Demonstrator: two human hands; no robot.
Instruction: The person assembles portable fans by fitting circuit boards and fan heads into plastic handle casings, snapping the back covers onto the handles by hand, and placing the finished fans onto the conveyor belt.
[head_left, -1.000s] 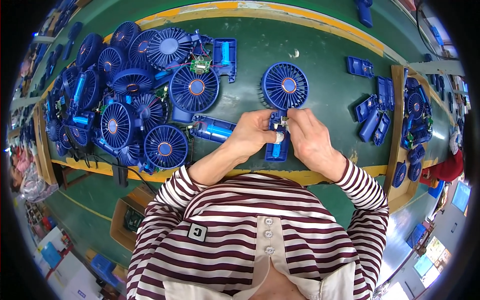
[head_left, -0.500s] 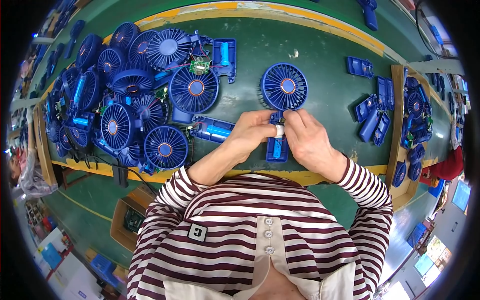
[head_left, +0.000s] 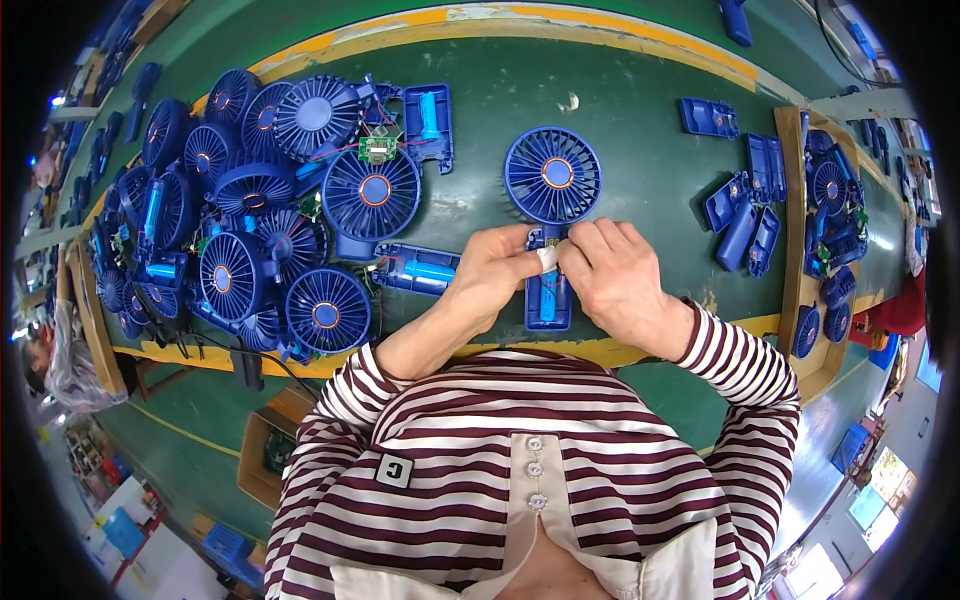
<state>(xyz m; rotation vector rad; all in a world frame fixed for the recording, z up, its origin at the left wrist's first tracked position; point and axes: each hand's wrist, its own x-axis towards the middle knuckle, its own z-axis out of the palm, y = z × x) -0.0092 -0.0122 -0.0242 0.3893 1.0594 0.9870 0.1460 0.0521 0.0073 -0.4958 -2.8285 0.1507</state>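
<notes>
Head view: I see the blue fan (head_left: 553,174) lying just right of ctr on the green table (head_left: 660,110), its head on the far side, w/ the open handle (head_left: 534,318) pointing near & a battery (head_left: 547,298) in it. L hand (head_left: 495,265) has thumb & fingers clamped on the handle's far left edge; R hand (head_left: 617,280) has fingertips bunched tog. at its far right, can't tell what they pinch. Fan pile (head_left: 231,278) sits left, blue shells (head_left: 737,237) right.
</notes>
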